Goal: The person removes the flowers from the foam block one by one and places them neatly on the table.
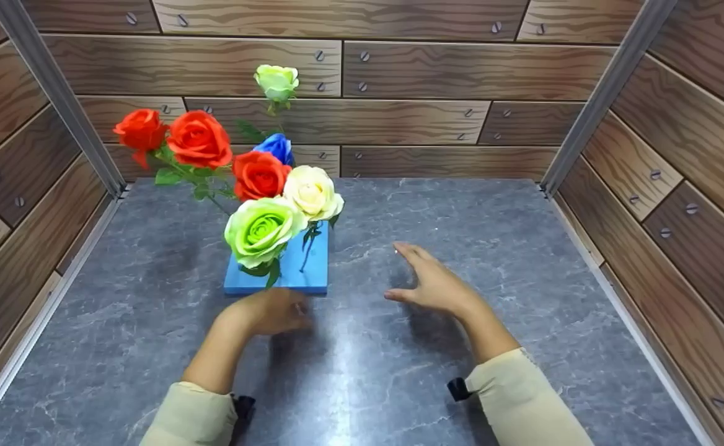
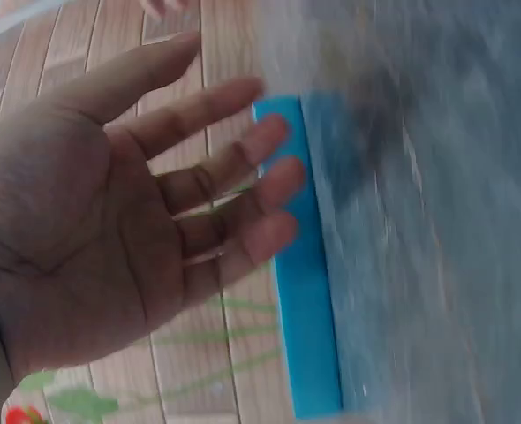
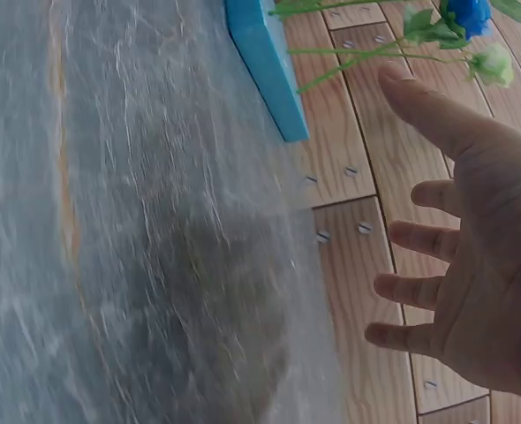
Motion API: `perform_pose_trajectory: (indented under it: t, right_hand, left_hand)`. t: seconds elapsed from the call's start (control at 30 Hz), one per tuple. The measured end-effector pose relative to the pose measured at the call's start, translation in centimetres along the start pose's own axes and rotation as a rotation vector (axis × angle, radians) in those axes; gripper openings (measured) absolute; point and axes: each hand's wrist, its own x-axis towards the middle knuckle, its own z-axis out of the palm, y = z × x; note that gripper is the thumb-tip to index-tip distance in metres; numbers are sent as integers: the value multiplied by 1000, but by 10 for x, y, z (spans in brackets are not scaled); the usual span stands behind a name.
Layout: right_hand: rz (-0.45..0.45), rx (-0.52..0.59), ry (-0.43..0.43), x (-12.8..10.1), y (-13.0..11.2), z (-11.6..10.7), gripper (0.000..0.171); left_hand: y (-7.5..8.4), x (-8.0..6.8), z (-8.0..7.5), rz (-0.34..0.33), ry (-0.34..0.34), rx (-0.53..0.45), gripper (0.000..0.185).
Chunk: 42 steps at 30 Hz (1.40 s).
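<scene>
A blue block [image 1: 303, 266] lies on the grey marble-look table [image 1: 461, 210] and holds several artificial roses: red ones [image 1: 199, 139], a green one [image 1: 263, 228], a cream one [image 1: 311, 191], a blue one [image 1: 277, 146] and a tall pale green one [image 1: 277, 81]. My left hand [image 1: 272, 310] hovers just in front of the block's near edge, holding nothing. In the left wrist view that hand's fingers [image 2: 243, 168] are spread, with the block [image 2: 305, 265] behind them. My right hand [image 1: 430, 282] floats open to the right of the block, fingers [image 3: 419, 238] spread and empty.
Wood-patterned walls [image 1: 461, 80] with metal corner posts [image 1: 604, 93] close in the table at the back, left and right. Bare tabletop stretches to the right of and in front of the block.
</scene>
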Motion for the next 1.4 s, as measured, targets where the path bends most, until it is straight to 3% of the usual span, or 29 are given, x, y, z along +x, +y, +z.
perform_pose_trajectory:
  t: [0.1, 0.23, 0.43, 0.53, 0.63, 0.77, 0.9, 1.13, 1.4]
  right_hand:
    - [-20, 48, -8, 6, -5, 5, 107]
    - [-43, 80, -12, 12, -12, 11, 104]
    - [-45, 122, -12, 21, -20, 19, 95]
    - [-53, 142, -15, 25, -23, 21, 93]
    - [-69, 170, -24, 29, -26, 22, 90]
    - [-95, 217, -31, 34, -33, 25, 85]
    - [-142, 295, -28, 43, -40, 31, 76]
    - [-172, 402, 7, 59, -52, 45, 61]
    - [-207, 576, 21, 72, -65, 66, 71]
  left_hand:
    - [-14, -10, -4, -61, 26, -26, 29]
    - [-34, -21, -10, -103, 108, -78, 18]
    - [-65, -30, -18, -117, 327, -117, 18]
    - [-79, -30, -20, -148, 450, -135, 31]
    - [-92, -28, -21, -207, 518, -170, 57]
    - [-115, -19, -17, -276, 552, -230, 82]
    - [-127, -11, -13, -274, 555, -267, 96]
    - [-114, -5, -16, -170, 553, -357, 88]
    - [-108, -1, -14, -248, 542, -475, 89]
